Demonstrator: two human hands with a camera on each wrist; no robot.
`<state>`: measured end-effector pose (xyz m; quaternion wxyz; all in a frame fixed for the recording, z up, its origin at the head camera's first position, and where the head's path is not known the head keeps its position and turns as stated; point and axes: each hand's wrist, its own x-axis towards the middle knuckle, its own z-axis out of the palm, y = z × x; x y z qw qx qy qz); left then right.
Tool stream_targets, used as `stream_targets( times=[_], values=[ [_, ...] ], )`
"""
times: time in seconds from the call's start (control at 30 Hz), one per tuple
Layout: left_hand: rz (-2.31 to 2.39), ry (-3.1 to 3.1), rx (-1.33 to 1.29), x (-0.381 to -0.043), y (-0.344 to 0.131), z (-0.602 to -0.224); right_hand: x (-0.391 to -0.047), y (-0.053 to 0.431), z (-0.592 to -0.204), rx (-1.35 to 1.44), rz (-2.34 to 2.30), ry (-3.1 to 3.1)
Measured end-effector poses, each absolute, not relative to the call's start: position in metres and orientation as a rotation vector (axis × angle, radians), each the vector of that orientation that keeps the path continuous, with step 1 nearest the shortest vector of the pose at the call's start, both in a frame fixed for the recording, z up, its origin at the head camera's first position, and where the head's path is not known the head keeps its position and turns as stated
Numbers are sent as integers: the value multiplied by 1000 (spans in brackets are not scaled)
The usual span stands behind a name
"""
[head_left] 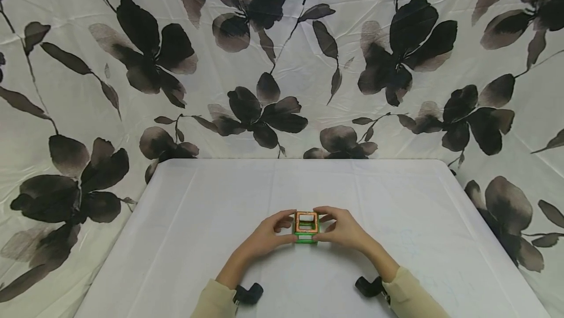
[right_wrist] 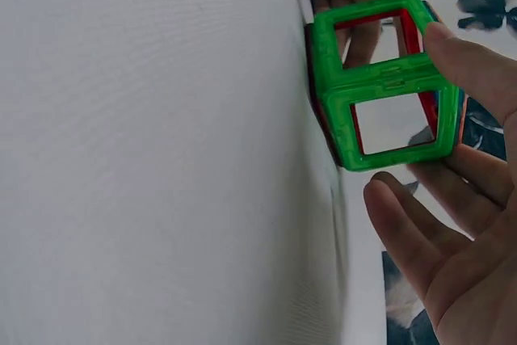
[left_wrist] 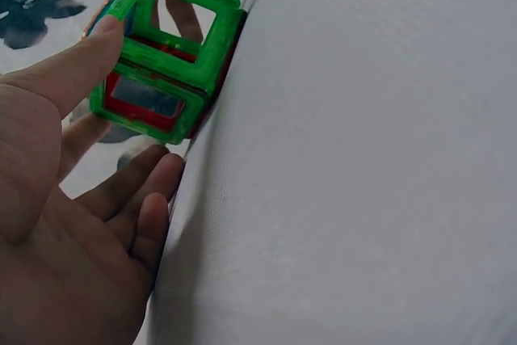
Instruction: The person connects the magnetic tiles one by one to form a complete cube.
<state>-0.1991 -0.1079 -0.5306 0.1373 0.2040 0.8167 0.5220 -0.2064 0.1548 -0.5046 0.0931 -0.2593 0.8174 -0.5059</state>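
Observation:
A small hollow cube of magnetic tiles (head_left: pixel 306 231) sits on the white table, with an orange square frame on top and green frames at the front. My left hand (head_left: pixel 266 235) holds its left side, thumb at the near edge and fingertips at the far one. On the opposite side my right hand (head_left: pixel 345 231) grips the cube the same way. In the left wrist view, green frames (left_wrist: pixel 166 70) and red inner edges show beside the left thumb (left_wrist: pixel 85 58). The right wrist view has the right thumb (right_wrist: pixel 460 62) against the top corner, the lower fingers loosely bent.
The white-covered table (head_left: pixel 211 190) extends around both hands. Behind it and at its sides hangs a pale cloth (head_left: pixel 326 68) with dark flowers. Black wrist-worn devices (head_left: pixel 249 293) stick out by the light yellow sleeves (head_left: pixel 216 301).

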Motion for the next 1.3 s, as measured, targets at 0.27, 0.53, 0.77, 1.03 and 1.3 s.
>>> stream_targets(
  times=[0.27,0.53,0.77,1.03,1.3],
  values=[
    [1510,2361,586,-198,-108,-528,-206,154,-512,-750,-1536,2438],
    [1487,2381,564,-200,-105,-527,-209,152,-511,-741,-1527,2455],
    [1521,2359,536,-198,-111,-525,-217,165,-505,-794,-1439,2419],
    [1472,2518,476,-203,-146,-512,-228,198,-471,-745,-1392,2648],
    [1504,2499,505,-209,-145,-511,-222,188,-484,-781,-1428,2551]
  ],
)
